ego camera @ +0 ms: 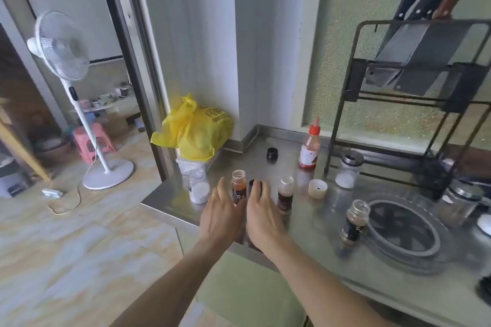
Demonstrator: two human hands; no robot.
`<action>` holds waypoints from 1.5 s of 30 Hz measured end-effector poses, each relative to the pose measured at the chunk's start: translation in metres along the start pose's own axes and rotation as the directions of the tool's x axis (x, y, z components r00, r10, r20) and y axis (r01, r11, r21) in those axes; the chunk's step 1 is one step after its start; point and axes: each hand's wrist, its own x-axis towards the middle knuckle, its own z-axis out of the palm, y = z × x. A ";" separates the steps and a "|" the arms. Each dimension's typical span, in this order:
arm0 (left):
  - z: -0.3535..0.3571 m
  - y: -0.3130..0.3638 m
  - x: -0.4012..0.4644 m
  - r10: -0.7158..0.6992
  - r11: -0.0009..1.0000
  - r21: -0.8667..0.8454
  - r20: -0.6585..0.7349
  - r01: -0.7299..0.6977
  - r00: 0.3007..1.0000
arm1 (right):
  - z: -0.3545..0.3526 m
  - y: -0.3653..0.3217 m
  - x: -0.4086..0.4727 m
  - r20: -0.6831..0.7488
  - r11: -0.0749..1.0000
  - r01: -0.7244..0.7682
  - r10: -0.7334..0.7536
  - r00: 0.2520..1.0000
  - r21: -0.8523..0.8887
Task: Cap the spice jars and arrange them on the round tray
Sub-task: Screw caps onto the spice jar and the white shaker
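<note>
Several small spice jars stand on the steel counter. An uncapped jar of orange-red powder [238, 184] rises between my hands, just past my left hand [221, 211], whose fingers are spread and hold nothing. My right hand [261, 214] is open too, its fingertips over a dark object [252, 184] that it mostly hides. A dark-spice jar [285, 191] stands right of my right hand. Another uncapped dark jar [354, 219] sits beside the round glass tray [409, 253]. A jar of white powder [198, 188] is left of my left hand. A black cap [272, 153] and a cream cap [317, 188] lie loose.
A red-capped sauce bottle [309, 148] and a capped white-powder jar [348, 170] stand near a black knife rack [414, 93]. A yellow bag [195, 133] sits at the counter's far left corner. The counter's front edge [170, 216] runs just under my wrists.
</note>
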 end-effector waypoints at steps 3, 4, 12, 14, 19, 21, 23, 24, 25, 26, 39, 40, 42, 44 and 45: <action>0.009 -0.004 0.014 0.041 0.994 -0.099 -0.023 -0.043 0.999 | 0.001 0.003 0.020 0.044 0.998 -0.065 0.064 0.997 0.027; 0.011 -0.005 0.017 0.058 0.991 -0.115 -0.024 -0.061 0.998 | 0.000 0.005 0.026 0.079 0.997 -0.071 0.070 0.994 0.020; 0.024 -0.011 0.021 0.091 0.972 -0.202 -0.149 -0.120 0.985 | 0.005 0.009 0.047 0.133 0.998 -0.056 0.054 0.990 0.014; 0.023 -0.013 0.019 0.098 0.965 -0.223 -0.181 -0.138 0.979 | 0.007 0.010 0.043 0.109 0.999 -0.033 0.031 0.994 0.017; 0.016 -0.010 0.007 0.126 0.959 -0.221 -0.227 -0.177 0.966 | 0.005 0.011 0.026 0.050 0.998 0.029 -0.032 0.998 0.046; 0.011 -0.008 0.001 0.139 0.959 -0.211 -0.242 -0.192 0.960 | -0.002 0.013 0.013 0.034 0.996 0.041 -0.043 0.998 0.075; 0.006 -0.006 -0.007 0.154 0.955 -0.207 -0.268 -0.213 0.951 | -0.009 0.020 -0.009 0.000 0.992 0.069 -0.069 0.998 0.106; 0.004 -0.004 -0.011 0.160 0.951 -0.213 -0.277 -0.223 0.947 | -0.013 0.026 -0.021 -0.041 0.986 0.085 -0.080 0.996 0.146; 0.003 -0.001 -0.016 0.171 0.947 -0.217 -0.287 -0.238 0.943 | -0.019 0.035 -0.035 -0.104 0.974 0.101 -0.082 0.991 0.201; 0.003 0.003 -0.022 0.186 0.941 -0.221 -0.289 -0.255 0.939 | -0.026 0.044 -0.047 -0.178 0.960 0.112 -0.066 0.982 0.258; 0.069 0.079 -0.079 0.375 0.835 -0.416 -0.047 -0.359 0.926 | -0.097 0.117 -0.102 -0.376 0.703 0.173 0.144 0.915 0.690; 0.073 0.081 -0.078 0.375 0.839 -0.410 -0.039 -0.357 0.926 | -0.098 0.119 -0.101 -0.371 0.694 0.181 0.132 0.919 0.697; 0.080 0.083 -0.076 0.382 0.840 -0.412 -0.016 -0.354 0.924 | -0.098 0.120 -0.098 -0.358 0.679 0.184 0.124 0.925 0.710; 0.085 0.082 -0.074 0.397 0.834 -0.421 0.012 -0.355 0.918 | -0.097 0.121 -0.094 -0.384 0.711 0.191 0.120 0.916 0.677; 0.087 0.080 -0.073 0.397 0.835 -0.424 0.024 -0.350 0.918 | -0.097 0.122 -0.091 -0.400 0.749 0.186 0.114 0.909 0.636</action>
